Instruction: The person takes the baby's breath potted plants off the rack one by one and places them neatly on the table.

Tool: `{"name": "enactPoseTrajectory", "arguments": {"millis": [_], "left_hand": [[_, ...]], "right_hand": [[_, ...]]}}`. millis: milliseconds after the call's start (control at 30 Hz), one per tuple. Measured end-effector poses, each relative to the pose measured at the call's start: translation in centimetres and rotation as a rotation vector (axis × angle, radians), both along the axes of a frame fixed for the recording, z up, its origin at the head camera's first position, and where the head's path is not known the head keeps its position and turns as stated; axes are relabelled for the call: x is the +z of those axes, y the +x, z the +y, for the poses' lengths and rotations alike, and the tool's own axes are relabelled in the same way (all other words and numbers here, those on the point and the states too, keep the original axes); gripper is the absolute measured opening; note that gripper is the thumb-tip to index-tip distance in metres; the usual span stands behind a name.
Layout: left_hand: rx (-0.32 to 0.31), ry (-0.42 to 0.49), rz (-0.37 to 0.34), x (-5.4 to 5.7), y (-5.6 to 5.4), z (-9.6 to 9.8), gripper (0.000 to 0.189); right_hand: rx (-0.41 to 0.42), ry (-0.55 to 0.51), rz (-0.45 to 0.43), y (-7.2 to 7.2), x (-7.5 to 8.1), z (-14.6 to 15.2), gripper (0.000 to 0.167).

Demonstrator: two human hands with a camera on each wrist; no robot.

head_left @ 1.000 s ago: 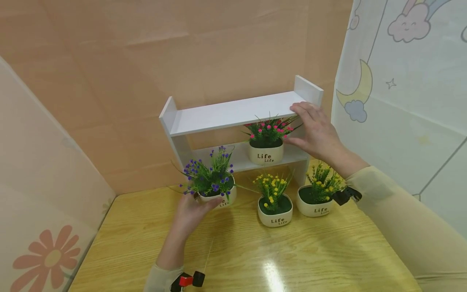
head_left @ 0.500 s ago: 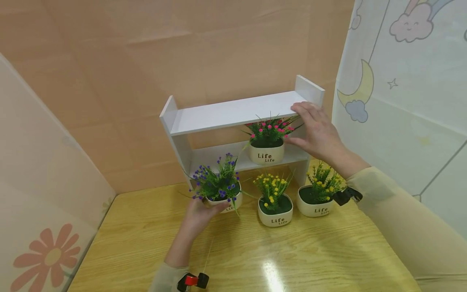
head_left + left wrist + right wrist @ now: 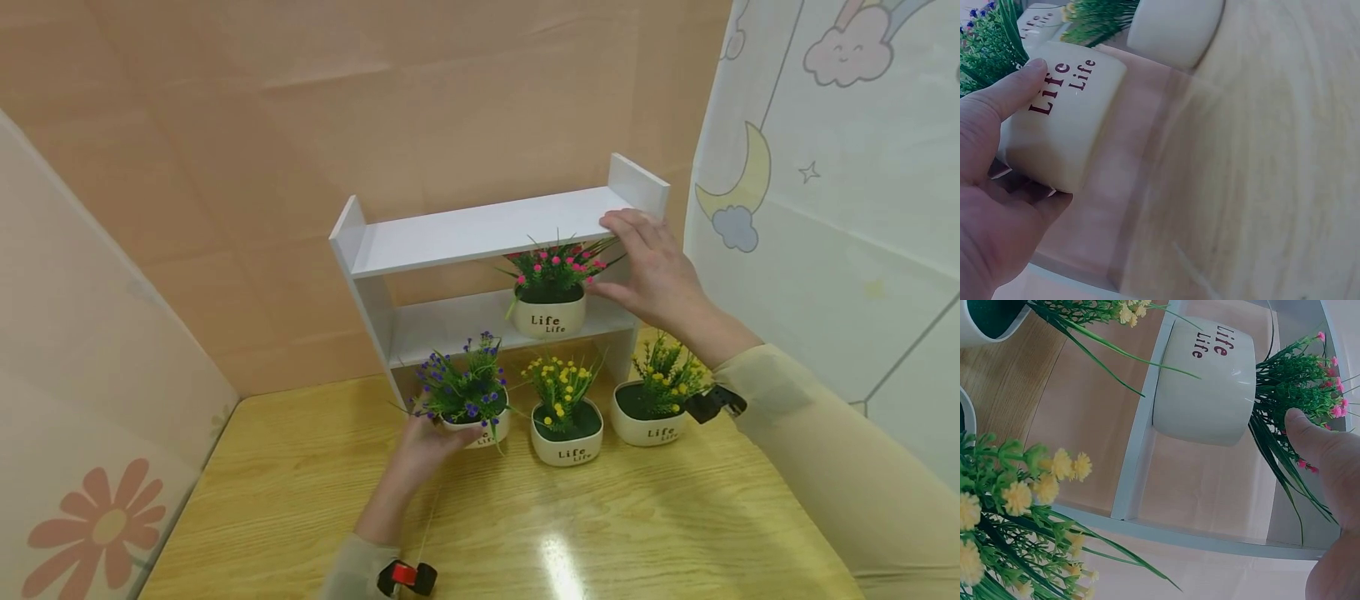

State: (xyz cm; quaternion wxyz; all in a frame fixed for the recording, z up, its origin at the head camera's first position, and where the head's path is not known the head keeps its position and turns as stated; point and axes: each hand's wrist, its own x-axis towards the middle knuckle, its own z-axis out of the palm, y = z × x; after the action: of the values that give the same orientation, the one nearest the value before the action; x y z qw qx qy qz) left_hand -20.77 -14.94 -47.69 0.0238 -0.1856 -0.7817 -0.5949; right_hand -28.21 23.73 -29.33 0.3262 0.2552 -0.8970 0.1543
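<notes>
My left hand (image 3: pixel 423 454) holds a white pot of purple flowers (image 3: pixel 468 396), thumb on its front and fingers on its far side. In the left wrist view the thumb lies beside the dark lettering on this pot (image 3: pixel 1063 119). Whether its base touches the table cannot be told. My right hand (image 3: pixel 656 271) grips the right end of a white two-tier shelf (image 3: pixel 487 229), fingers over the upper board and thumb below it. Close to that thumb stands a pot of pink flowers (image 3: pixel 549 317) on the lower board, seen also in the right wrist view (image 3: pixel 1204 381).
Two pots of yellow flowers stand on the wooden table: one in front of the shelf (image 3: pixel 566 450), one at its right end (image 3: pixel 647 429), near my right forearm. A tan backdrop (image 3: pixel 480 100) rises behind the shelf. Printed panels flank the table (image 3: pixel 262 500).
My left hand has moved right and slightly toward me with the purple-flower pot, closer to the nearer yellow-flower pot. My right hand has stayed at the shelf's end.
</notes>
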Motion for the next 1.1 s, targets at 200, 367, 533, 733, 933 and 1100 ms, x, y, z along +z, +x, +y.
{"name": "enactPoseTrajectory", "arguments": {"millis": [200,367,533,733,933,1100], "left_hand": [[-0.010,0.007,-0.028,-1.4,-0.3,0.7,0.073],[-0.072,0.092,-0.093,-2.3,-0.2,1.4,0.076],[-0.102,0.096,-0.103,-2.9,0.1,1.7,0.080],[-0.144,0.054,-0.072,-3.3,0.1,1.6,0.075],[-0.189,0.018,-0.047,-3.5,0.0,1.2,0.066],[-0.228,0.019,-0.062,-3.8,-0.1,0.8,0.065]], "right_hand": [[0.008,0.002,0.015,0.0,0.0,0.0,0.098],[0.019,0.001,0.030,0.0,0.0,0.0,0.097],[0.025,-0.004,0.034,0.0,-0.1,0.0,0.096],[0.024,-0.002,0.035,0.0,0.0,-0.1,0.097],[0.028,-0.009,0.042,0.1,0.0,-0.1,0.096],[0.030,-0.009,0.043,0.1,0.0,-0.1,0.096]]}}
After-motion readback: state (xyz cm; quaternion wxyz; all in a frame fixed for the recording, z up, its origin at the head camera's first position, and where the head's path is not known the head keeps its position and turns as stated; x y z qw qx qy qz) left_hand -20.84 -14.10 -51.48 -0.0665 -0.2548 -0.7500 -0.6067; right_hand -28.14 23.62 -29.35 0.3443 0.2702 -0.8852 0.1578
